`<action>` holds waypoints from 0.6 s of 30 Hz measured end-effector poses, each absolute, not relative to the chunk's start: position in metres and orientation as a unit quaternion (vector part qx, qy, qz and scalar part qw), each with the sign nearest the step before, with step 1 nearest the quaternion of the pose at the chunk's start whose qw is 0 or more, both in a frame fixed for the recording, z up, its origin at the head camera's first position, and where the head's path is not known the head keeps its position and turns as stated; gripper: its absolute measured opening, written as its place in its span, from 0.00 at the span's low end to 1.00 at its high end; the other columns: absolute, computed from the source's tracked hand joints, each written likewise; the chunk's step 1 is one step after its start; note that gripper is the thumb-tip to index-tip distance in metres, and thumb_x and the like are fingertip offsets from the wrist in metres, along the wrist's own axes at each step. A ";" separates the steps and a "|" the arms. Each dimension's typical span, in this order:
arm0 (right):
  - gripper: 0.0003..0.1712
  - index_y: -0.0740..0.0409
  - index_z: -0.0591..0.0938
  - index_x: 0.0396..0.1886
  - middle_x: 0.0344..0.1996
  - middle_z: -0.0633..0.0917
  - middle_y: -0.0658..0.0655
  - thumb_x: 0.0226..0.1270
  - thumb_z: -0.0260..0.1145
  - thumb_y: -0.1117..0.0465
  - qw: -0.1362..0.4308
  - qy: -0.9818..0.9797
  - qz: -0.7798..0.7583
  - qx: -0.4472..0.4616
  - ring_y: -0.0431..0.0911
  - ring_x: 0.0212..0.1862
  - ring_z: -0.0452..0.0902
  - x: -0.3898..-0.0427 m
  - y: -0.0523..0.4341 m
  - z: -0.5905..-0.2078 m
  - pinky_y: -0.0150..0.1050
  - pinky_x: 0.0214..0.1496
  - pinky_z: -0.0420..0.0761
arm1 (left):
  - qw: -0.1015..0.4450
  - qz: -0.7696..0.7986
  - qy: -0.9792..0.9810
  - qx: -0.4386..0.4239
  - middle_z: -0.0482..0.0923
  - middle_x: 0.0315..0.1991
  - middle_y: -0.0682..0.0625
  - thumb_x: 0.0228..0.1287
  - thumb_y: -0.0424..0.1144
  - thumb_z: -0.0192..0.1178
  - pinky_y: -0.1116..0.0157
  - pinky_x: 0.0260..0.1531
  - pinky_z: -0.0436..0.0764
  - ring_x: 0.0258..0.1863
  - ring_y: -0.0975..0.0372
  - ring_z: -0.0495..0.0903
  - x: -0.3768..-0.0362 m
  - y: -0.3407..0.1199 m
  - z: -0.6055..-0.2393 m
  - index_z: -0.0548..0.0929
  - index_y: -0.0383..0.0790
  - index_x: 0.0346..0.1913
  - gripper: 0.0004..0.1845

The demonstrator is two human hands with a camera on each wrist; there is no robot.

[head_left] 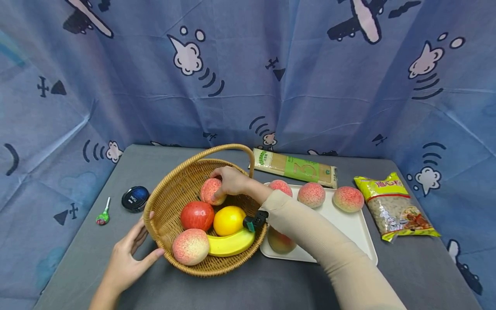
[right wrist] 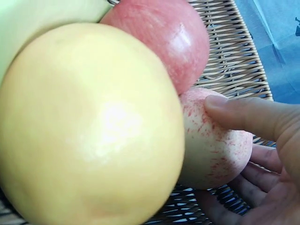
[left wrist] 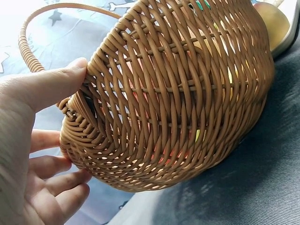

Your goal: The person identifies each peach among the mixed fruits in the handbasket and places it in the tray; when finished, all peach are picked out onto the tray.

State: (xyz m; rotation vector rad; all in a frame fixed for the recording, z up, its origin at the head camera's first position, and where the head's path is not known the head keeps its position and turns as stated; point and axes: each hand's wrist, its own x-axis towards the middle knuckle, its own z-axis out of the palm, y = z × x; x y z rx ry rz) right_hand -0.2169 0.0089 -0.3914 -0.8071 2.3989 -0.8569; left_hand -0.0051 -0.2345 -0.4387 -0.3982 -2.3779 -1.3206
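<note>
Peach (head_left: 211, 190) pink-speckled, gripped by right hand (head_left: 231, 181) (inside wicker basket (head_left: 170, 193)); left hand (head_left: 128, 258) open against rim.

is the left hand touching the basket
Touching. The left wrist view shows the left hand with its thumb pressed on the basket rim and its fingertips against the woven wall.

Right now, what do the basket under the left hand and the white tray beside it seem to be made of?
The round brown handled basket looks like woven wicker or rattan: matte strands wound over ribs, light showing through the gaps. The flat white rectangular tray looks like smooth plastic, judging by its even surface and rounded raised rim, though the material is not certain from here.
</note>
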 end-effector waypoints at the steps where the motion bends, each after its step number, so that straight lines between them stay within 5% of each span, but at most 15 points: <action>1: 0.33 0.60 0.78 0.53 0.48 0.82 0.56 0.43 0.78 0.63 0.227 0.873 -0.311 -0.299 0.45 0.46 0.75 -0.217 0.009 -0.391 0.32 0.50 0.78 | 0.193 -0.471 -0.849 -0.139 0.68 0.67 0.49 0.38 0.21 0.73 0.81 0.57 0.71 0.62 0.75 0.69 -0.005 -0.234 -0.439 0.65 0.33 0.68 0.47; 8: 0.34 0.60 0.78 0.55 0.50 0.80 0.57 0.44 0.78 0.61 0.196 0.871 -0.308 -0.329 0.46 0.47 0.75 -0.212 0.008 -0.380 0.33 0.49 0.79 | 0.190 -0.474 -0.848 -0.140 0.66 0.69 0.55 0.39 0.20 0.72 0.82 0.57 0.70 0.63 0.75 0.68 -0.003 -0.235 -0.439 0.64 0.32 0.69 0.48; 18: 0.37 0.56 0.76 0.57 0.52 0.78 0.55 0.43 0.78 0.62 0.187 0.856 -0.349 -0.331 0.45 0.47 0.74 -0.208 0.008 -0.371 0.31 0.47 0.79 | 0.193 -0.481 -0.841 -0.156 0.66 0.68 0.47 0.39 0.19 0.71 0.82 0.57 0.70 0.63 0.73 0.68 -0.004 -0.237 -0.443 0.64 0.30 0.68 0.47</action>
